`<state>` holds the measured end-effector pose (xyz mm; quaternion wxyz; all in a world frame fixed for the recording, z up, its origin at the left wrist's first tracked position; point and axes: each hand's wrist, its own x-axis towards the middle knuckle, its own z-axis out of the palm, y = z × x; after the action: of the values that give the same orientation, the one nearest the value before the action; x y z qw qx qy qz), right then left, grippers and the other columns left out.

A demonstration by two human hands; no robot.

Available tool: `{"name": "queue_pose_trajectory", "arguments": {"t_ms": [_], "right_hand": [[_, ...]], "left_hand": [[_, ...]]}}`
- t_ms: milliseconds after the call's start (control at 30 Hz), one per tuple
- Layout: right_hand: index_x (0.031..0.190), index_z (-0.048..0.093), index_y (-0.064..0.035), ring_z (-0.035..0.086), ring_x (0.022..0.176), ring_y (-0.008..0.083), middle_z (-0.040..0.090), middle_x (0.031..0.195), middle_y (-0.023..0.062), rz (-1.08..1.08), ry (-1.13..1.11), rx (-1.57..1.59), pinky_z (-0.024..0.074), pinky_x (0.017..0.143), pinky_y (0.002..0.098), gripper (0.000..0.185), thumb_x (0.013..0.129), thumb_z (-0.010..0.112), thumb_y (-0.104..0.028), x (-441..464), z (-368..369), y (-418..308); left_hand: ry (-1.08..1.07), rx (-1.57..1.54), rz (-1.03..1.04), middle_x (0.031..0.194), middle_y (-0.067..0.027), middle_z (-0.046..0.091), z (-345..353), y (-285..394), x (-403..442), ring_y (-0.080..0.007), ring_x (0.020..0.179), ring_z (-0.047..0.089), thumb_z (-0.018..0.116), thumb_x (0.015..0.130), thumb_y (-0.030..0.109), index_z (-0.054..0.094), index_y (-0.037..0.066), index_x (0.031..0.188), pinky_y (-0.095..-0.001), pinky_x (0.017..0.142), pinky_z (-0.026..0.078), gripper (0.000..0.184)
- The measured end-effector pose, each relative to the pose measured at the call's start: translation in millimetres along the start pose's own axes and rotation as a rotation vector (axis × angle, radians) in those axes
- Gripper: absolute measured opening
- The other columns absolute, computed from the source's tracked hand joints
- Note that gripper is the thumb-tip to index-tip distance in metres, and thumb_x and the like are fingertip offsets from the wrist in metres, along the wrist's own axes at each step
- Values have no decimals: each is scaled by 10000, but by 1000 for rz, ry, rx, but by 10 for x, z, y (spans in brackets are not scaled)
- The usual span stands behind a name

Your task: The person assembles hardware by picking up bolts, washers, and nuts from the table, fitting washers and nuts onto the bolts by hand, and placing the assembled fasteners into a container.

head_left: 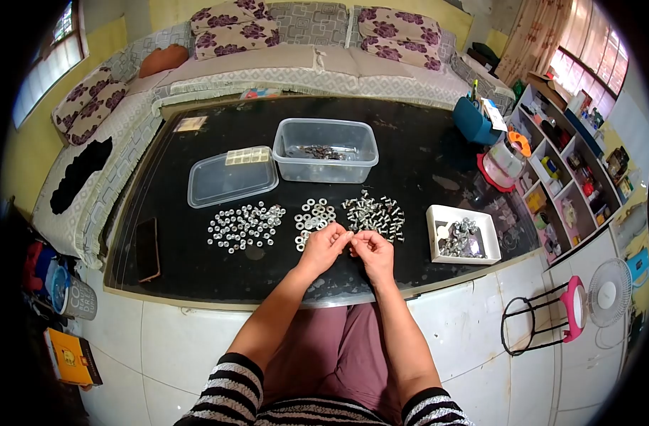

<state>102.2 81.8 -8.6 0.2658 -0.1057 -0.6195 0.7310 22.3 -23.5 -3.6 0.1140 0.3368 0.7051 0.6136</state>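
Observation:
My left hand and my right hand meet fingertip to fingertip over the near part of the black table. Both are closed in a pinch; whatever they hold is too small to make out. Just beyond the left hand lie flat washers, partly covered by it. A heap of bolts spreads behind the right hand. Farther left is a group of nuts. To the right, a white box contains several shiny metal fasteners.
A clear plastic tub with small dark pieces stands behind the piles, its lid lying to the left. A phone rests near the table's left edge. A blue holder and a jug stand at the right.

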Motion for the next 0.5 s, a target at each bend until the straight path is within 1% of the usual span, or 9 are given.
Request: {"name": "queue_pose_trajectory", "arguments": {"t_ms": [33, 100, 133, 233, 300, 333, 400, 467, 500], "right_hand": [[801, 563, 6, 511, 579, 66, 565, 689, 20, -2, 0, -3, 431, 543, 193, 60, 763, 586, -33, -6, 2, -6], [799, 562, 5, 512, 581, 65, 564, 685, 19, -8, -11, -12, 434, 544, 192, 60, 762, 587, -35, -4, -12, 7], [796, 562, 5, 513, 582, 65, 563, 682, 19, -14, -27, -20, 436, 545, 191, 60, 762, 588, -37, -2, -16, 13], [792, 563, 5, 513, 579, 57, 559, 675, 10, -12, 1, 6, 434, 544, 181, 50, 757, 585, -23, -13, -14, -14], [794, 563, 8, 511, 579, 49, 555, 676, 5, 3, 41, 39, 431, 549, 174, 47, 754, 581, -10, -4, -2, -1], [793, 562, 6, 513, 576, 52, 556, 678, 6, -1, 48, 39, 429, 544, 172, 47, 754, 582, -10, -8, 4, -20], [789, 561, 1, 513, 571, 54, 555, 676, 6, 5, 55, 34, 428, 537, 171, 41, 755, 581, -11, 1, -6, -11], [790, 559, 1, 514, 570, 55, 557, 675, 10, 10, 53, 39, 433, 534, 174, 36, 761, 575, -14, 0, 0, -31], [787, 560, -1, 521, 570, 66, 557, 675, 13, 6, 56, 24, 441, 538, 186, 37, 768, 571, -31, -1, -1, -25]], "left_hand": [[-4, 0, -1, 588, 8, 525, -14, 6, 3, -35, 517, 472, 566, 802, 160, 532, 15, 756, -186, 464, 383, 157], [-13, 191, -4, 556, 17, 499, -36, 13, 9, -27, 485, 441, 571, 800, 184, 526, 22, 731, -188, 438, 358, 182], [-16, 191, -6, 556, 17, 499, -29, 20, 5, -27, 485, 441, 571, 800, 184, 526, 22, 731, -188, 438, 358, 182], [53, 115, 18, 553, 22, 492, -2, 19, 6, -26, 491, 436, 570, 800, 171, 528, 26, 733, -183, 444, 359, 165], [119, -152, -19, 567, 26, 495, 17, -26, 18, -25, 510, 447, 572, 799, 161, 534, 31, 745, -177, 462, 367, 146], [148, -199, -22, 594, 11, 546, 18, -49, 32, -33, 529, 486, 615, 761, 136, 556, 26, 743, -182, 480, 403, 126], [129, -210, 22, 659, 26, 529, 7, -26, 32, -23, 570, 477, 594, 775, 95, 546, 29, 789, -163, 518, 398, 83], [138, -280, 21, 683, 26, 534, -14, -96, 48, -20, 606, 488, 608, 751, 45, 558, 17, 852, -159, 548, 411, 116], [149, -284, 10, 687, 22, 538, -59, -109, 47, -21, 610, 492, 613, 746, 39, 557, 14, 855, -158, 553, 413, 125]]}}
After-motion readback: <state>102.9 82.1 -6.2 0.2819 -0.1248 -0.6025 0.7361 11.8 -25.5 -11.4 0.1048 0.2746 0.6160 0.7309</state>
